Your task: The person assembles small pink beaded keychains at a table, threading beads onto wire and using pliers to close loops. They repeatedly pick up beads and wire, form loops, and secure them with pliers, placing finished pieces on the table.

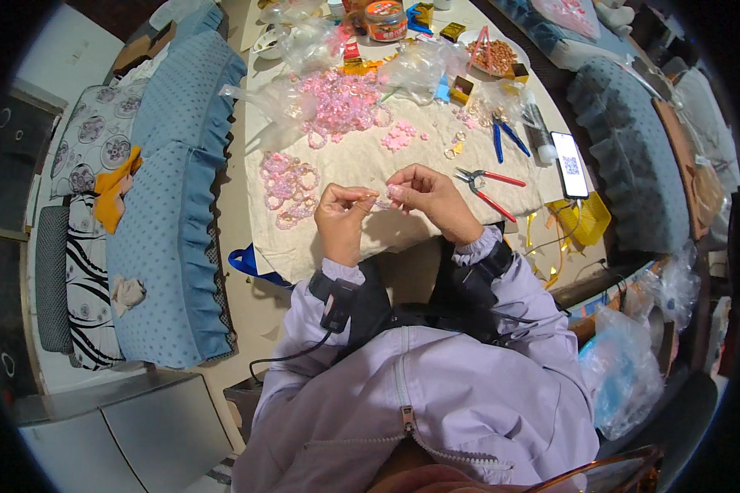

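Note:
Above the cloth-covered near edge of the table, my left hand point(343, 220) and my right hand point(437, 201) face each other with fingertips pinched. Between them is a short pale-pink beaded strand point(383, 205), mostly hidden by the fingers; its finer details are too small to tell. Beaded bracelets point(286, 187) lie in a pile left of my left hand. Farther back is a bigger heap of pink beaded bracelets point(341, 100), with a small cluster of pink beads point(400, 135) beside it. Red-handled pliers point(491, 187) rest open to the right of my right hand.
Blue-handled pliers point(508, 140) and a lit phone point(569, 166) lie at the right. Clear plastic bags point(423, 67), a lidded jar point(385, 20) and a basket of brown pieces point(493, 57) stand at the back. A yellow basket point(585, 220) sits beyond the right edge. Blue-covered seats point(168, 197) flank the table.

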`<state>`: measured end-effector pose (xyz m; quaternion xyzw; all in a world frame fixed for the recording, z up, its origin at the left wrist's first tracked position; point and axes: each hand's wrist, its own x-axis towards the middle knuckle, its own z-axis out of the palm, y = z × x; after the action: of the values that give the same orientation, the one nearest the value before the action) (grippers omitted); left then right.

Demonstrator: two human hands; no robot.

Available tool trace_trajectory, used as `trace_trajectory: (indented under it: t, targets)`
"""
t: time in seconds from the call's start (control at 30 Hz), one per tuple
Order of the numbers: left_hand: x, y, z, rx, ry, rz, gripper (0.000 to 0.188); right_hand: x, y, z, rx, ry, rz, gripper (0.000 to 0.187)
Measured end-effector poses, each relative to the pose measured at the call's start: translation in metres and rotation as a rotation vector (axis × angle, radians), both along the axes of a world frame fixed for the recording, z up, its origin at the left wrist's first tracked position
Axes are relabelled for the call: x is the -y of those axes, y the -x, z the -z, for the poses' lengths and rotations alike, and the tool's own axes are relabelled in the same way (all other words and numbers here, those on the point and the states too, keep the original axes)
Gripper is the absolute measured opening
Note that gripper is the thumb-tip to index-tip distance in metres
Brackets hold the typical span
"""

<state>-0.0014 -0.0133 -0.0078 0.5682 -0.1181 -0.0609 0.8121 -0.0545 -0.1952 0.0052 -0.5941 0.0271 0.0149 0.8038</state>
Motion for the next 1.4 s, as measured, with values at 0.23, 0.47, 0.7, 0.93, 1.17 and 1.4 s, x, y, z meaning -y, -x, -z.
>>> trace_trajectory:
  t: [0.23, 0.47, 0.7, 0.93, 1.17, 1.4]
  targets:
    - [0.001, 0.007, -0.007, 0.045, -0.027, -0.031, 0.025, -0.014, 0.005, -0.014, -0.014, -0.053, 0.034, 0.021]
    - [0.002, 0.009, -0.007, 0.110, -0.087, -0.050, 0.023, -0.012, 0.006, -0.014, -0.033, -0.043, 0.064, 0.019]
    - [0.001, 0.012, -0.008, 0.141, -0.103, -0.068, 0.024, -0.016, 0.008, -0.012, -0.047, -0.103, 0.059, 0.018]
    - [0.005, 0.014, -0.010, 0.118, -0.074, -0.098, 0.023, -0.025, 0.007, -0.013, 0.037, 0.107, 0.183, 0.018]
    - [0.006, 0.017, -0.008, 0.088, -0.051, -0.087, 0.024, -0.023, 0.013, -0.025, 0.440, 0.688, 0.322, 0.013]
    - [0.004, 0.015, -0.007, 0.047, -0.045, -0.029, 0.024, -0.020, 0.013, -0.034, 0.401, 0.740, 0.236, 0.013]
